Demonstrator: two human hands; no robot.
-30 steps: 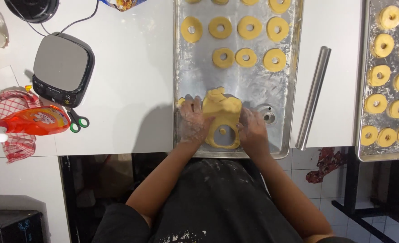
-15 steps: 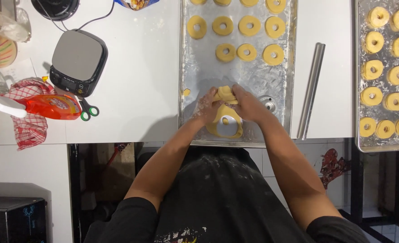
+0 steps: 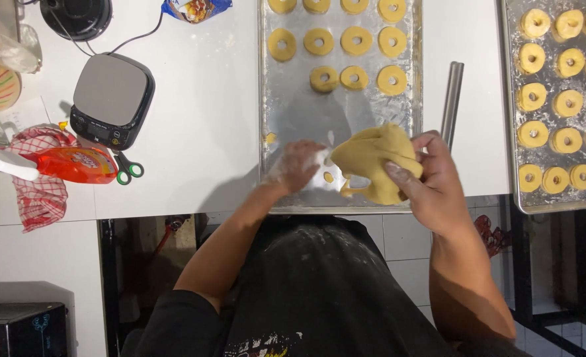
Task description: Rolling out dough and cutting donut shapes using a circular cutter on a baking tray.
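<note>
- The long floured metal baking tray (image 3: 293, 119) carries yellow dough rings (image 3: 356, 41) at its far end; the near end is bare.
- My right hand (image 3: 432, 178) clasps the ragged yellow dough lump (image 3: 376, 162), lifted right of where it lay pressed moments ago.
- My floured left hand (image 3: 299, 165) rests flat and empty; I should gather scraps gently, folding, not tearing.

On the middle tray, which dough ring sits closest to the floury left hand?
The leftmost ring of the bottom row of three on the middle tray. It sits lowest and farthest left, closest above the left hand; the others lie farther up or right.
</note>
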